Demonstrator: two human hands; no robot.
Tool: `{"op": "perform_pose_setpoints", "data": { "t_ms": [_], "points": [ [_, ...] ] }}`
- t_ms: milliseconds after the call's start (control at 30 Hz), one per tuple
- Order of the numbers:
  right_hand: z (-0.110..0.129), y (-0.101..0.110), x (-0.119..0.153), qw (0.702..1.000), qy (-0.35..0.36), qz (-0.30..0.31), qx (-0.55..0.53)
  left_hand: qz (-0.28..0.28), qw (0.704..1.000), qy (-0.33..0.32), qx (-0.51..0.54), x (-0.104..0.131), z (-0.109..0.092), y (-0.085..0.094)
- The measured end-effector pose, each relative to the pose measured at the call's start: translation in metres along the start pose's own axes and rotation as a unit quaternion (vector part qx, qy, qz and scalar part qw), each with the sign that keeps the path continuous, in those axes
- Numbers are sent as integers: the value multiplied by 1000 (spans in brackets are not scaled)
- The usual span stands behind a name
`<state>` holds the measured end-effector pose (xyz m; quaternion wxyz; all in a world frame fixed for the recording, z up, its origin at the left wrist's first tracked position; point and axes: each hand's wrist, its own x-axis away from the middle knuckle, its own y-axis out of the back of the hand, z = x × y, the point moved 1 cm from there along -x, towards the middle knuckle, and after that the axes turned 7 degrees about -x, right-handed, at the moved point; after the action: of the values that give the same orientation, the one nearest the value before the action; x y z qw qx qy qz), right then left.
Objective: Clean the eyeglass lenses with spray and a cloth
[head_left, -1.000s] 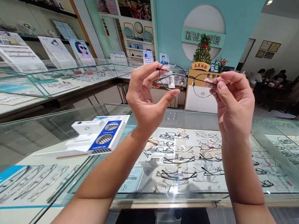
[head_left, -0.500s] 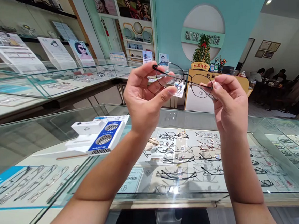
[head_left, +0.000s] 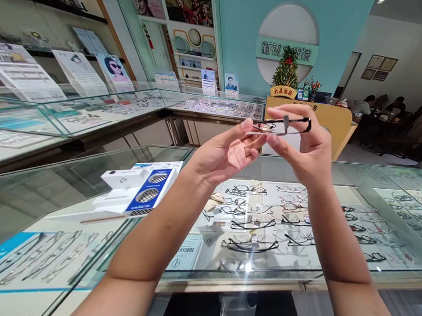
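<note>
A pair of thin dark-framed eyeglasses point(head_left: 286, 125) is held up above the glass counter, turned nearly edge-on, so its lenses show only as a thin strip. My left hand point(head_left: 224, 154) is closed at its left end, with the thumb and a finger pinching there. At the other side, my right hand point(head_left: 310, 150) grips the frame between the thumb below and fingers above. A dark temple tip reaches across the right fingers. Whether both temples are folded cannot be made out.
Below the hands is a glass display case point(head_left: 206, 268) with several rows of eyeglasses point(head_left: 253, 245). A white and blue box point(head_left: 147, 192) stands on the left. Farther back are another glass counter point(head_left: 55, 108) and a yellow cash desk point(head_left: 343, 124). People point(head_left: 364, 106) sit at the far right.
The eyeglasses have turned from facing me, lenses visible, to nearly edge-on. My left hand has rotated and my right hand has shifted left, bringing the two closer together.
</note>
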<state>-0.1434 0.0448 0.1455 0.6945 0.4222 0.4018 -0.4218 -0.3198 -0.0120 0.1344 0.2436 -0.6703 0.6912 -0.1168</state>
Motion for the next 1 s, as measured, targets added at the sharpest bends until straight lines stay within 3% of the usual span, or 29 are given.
{"op": "perform_pose_setpoints", "data": {
  "t_ms": [100, 300, 367, 467, 600, 733, 867, 1000],
  "points": [
    [0, 1, 1, 1000, 16, -19, 13, 31, 998, 49, 0, -2, 1, -1],
    [-2, 2, 5, 999, 11, -40, 35, 99, 989, 51, -93, -11, 8, 7],
    [2, 6, 4, 998, 1, -43, 53, 78, 985, 13, -154, -15, 7, 12],
    [14, 16, -1, 994, -27, -29, 97, -11, 969, -97, -225, -25, 0, 28],
    [21, 20, 4, 976, -89, 77, 184, -144, 921, -234, -277, -41, -3, 58],
    [3, 1, 36, 930, -166, 230, 235, -216, 845, -329, -363, -35, 23, 79],
    [-26, -25, 73, 873, -252, 312, 276, -219, 793, -282, -494, -13, 61, 90],
    [-43, -42, 93, 824, -303, 367, 309, -172, 770, -162, -593, -3, 81, 97]
  ]
}}
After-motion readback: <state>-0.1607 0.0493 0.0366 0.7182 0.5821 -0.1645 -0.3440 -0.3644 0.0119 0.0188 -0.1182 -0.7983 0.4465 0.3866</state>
